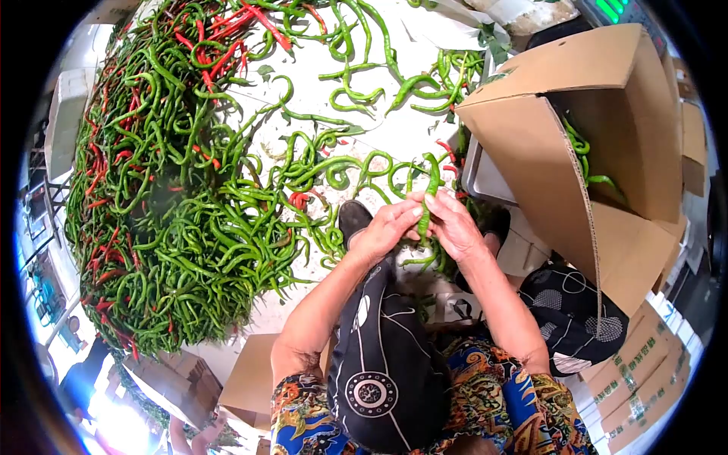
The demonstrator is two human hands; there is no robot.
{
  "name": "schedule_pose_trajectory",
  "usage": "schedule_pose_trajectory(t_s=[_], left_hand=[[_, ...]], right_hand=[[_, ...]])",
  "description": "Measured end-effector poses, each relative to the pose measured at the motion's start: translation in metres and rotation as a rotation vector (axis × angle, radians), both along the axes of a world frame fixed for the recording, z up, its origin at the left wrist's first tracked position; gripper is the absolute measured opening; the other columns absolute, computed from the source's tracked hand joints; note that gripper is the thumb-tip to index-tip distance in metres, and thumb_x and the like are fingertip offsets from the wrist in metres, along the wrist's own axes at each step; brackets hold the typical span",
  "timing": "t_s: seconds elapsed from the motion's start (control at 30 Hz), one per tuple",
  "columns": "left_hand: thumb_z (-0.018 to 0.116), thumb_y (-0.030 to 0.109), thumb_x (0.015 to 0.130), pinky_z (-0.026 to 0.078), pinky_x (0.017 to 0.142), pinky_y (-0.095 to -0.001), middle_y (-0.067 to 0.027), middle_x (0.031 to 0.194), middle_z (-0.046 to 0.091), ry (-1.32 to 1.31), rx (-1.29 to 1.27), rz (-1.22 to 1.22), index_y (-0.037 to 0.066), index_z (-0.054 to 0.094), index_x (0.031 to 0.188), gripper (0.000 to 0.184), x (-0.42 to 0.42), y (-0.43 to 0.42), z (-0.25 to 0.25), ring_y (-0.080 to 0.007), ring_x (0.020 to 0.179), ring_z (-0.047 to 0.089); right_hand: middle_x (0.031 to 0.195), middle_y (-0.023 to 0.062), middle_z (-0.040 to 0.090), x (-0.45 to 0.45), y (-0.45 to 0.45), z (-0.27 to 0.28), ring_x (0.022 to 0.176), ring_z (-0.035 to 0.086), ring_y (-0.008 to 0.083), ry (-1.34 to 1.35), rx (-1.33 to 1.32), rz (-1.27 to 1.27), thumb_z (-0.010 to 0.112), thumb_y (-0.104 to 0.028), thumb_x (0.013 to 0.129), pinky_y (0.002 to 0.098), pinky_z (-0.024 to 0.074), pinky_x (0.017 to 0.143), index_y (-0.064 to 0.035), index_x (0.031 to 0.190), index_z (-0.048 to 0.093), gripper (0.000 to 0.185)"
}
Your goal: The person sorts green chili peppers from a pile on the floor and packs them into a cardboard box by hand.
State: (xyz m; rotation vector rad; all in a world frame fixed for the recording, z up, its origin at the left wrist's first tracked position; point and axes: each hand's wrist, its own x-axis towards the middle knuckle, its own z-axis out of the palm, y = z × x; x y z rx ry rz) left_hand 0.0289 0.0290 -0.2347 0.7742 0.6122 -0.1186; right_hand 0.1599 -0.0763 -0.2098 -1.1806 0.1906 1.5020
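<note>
In front of my knees, a long green chili pepper stands nearly upright between my two hands. My left hand is closed, its fingertips pinching the pepper's lower part. My right hand is closed on the same pepper, with the thumb against its side. Some of the fingers on the far side are hidden. Just beyond the hands, loose curled green peppers lie scattered on the pale floor, with a few red ones among them. To the left rises a large heap of green and red peppers.
At the right stands a tall open cardboard box with green peppers inside. A smaller cardboard box is by my left knee. Flattened printed cartons lie at lower right. Another person's arm shows at bottom left.
</note>
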Motion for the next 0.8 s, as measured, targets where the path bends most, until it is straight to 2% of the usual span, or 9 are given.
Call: schedule_pose_trajectory(t_s=[0.1, 0.3, 0.33, 0.4, 0.5, 0.53, 0.6, 0.73, 0.8], left_hand=[[0.060, 0.024, 0.090, 0.049, 0.073, -0.0334, -0.0133, 0.085, 0.066, 0.173, 0.774, -0.091, 0.000, 0.066, 0.098, 0.026, -0.016, 0.006, -0.007, -0.0233, 0.079, 0.064], [0.062, 0.007, 0.077, 0.044, 0.083, -0.0435, -0.0147, 0.102, 0.058, 0.462, 1.706, 0.138, 0.006, 0.058, 0.110, 0.034, -0.056, 0.068, -0.062, -0.0378, 0.092, 0.054], [0.063, 0.006, 0.076, 0.044, 0.083, -0.0433, -0.0139, 0.100, 0.057, 0.520, 1.740, 0.100, 0.007, 0.058, 0.108, 0.032, -0.058, 0.074, -0.066, -0.0371, 0.092, 0.053], [0.063, 0.005, 0.075, 0.043, 0.080, -0.0441, -0.0131, 0.097, 0.056, 0.576, 1.799, 0.013, 0.007, 0.060, 0.102, 0.027, -0.067, 0.085, -0.083, -0.0354, 0.091, 0.052], [0.063, 0.005, 0.074, 0.043, 0.073, -0.0456, -0.0121, 0.092, 0.055, 0.589, 1.836, -0.085, 0.008, 0.060, 0.093, 0.019, -0.068, 0.087, -0.095, -0.0327, 0.086, 0.052], [0.063, 0.005, 0.074, 0.043, 0.073, -0.0453, -0.0118, 0.092, 0.055, 0.601, 1.863, -0.123, 0.008, 0.059, 0.092, 0.019, -0.067, 0.087, -0.092, -0.0327, 0.085, 0.052], [0.065, 0.007, 0.076, 0.044, 0.072, -0.0441, -0.0121, 0.088, 0.056, 0.637, 1.881, -0.199, 0.008, 0.059, 0.091, 0.016, -0.067, 0.088, -0.086, -0.0333, 0.083, 0.053], [0.065, 0.008, 0.079, 0.043, 0.076, -0.0440, -0.0150, 0.087, 0.059, 0.569, 1.662, 0.220, 0.005, 0.059, 0.093, 0.016, -0.071, 0.092, -0.062, -0.0353, 0.086, 0.054], [0.065, 0.009, 0.083, 0.045, 0.068, -0.0338, -0.0087, 0.083, 0.062, 0.450, 1.418, 0.465, 0.002, 0.060, 0.102, 0.020, -0.076, 0.093, -0.037, -0.0221, 0.074, 0.056]], right_hand=[[0.099, 0.0105, 0.064, -0.005, -0.011, -0.012, 0.086, 0.063, 0.0171, -0.307, -0.226, 0.005, 0.056, -0.023, 0.094, 0.0306, 0.0516, 0.079, 0.0020, 0.116, 0.056, 0.033], [0.082, 0.0093, 0.065, 0.001, -0.097, -0.055, 0.071, 0.061, 0.0158, -0.655, -0.639, 0.115, 0.054, -0.024, 0.093, 0.0290, 0.0472, 0.067, -0.0017, 0.095, 0.057, 0.022], [0.077, 0.0091, 0.065, -0.002, -0.109, -0.059, 0.071, 0.061, 0.0228, -0.750, -0.662, 0.147, 0.055, -0.029, 0.092, 0.0363, 0.0470, 0.068, -0.0023, 0.089, 0.055, 0.026], [0.101, 0.0138, 0.064, -0.015, -0.160, -0.107, 0.076, 0.064, 0.0239, -1.331, -0.843, 0.429, 0.059, -0.029, 0.090, 0.0339, 0.0500, 0.066, 0.0004, 0.097, 0.053, 0.031], [0.106, 0.0166, 0.057, -0.041, -0.202, -0.164, 0.073, 0.060, 0.0317, -1.355, -1.088, 0.330, 0.058, -0.028, 0.091, 0.0402, 0.0495, 0.063, -0.0001, 0.114, 0.045, 0.038], [0.103, 0.0157, 0.057, -0.038, -0.184, -0.144, 0.072, 0.059, 0.0303, -0.969, -1.147, 0.390, 0.058, -0.027, 0.091, 0.0394, 0.0497, 0.062, 0.0000, 0.115, 0.044, 0.038], [0.095, 0.0126, 0.055, -0.038, -0.132, -0.081, 0.068, 0.058, 0.0242, -0.281, -0.974, 0.063, 0.059, -0.022, 0.091, 0.0336, 0.0489, 0.056, -0.0013, 0.114, 0.045, 0.034], [0.105, 0.0080, 0.058, -0.035, -0.115, -0.082, 0.089, 0.059, 0.0197, -0.383, -0.604, 0.094, 0.061, -0.025, 0.088, 0.0305, 0.0476, 0.073, -0.0038, 0.121, 0.047, 0.041], [0.105, 0.0079, 0.060, -0.036, -0.131, -0.108, 0.090, 0.058, 0.0182, -0.555, -0.661, 0.119, 0.061, -0.028, 0.087, 0.0324, 0.0475, 0.074, -0.0044, 0.123, 0.048, 0.045]])
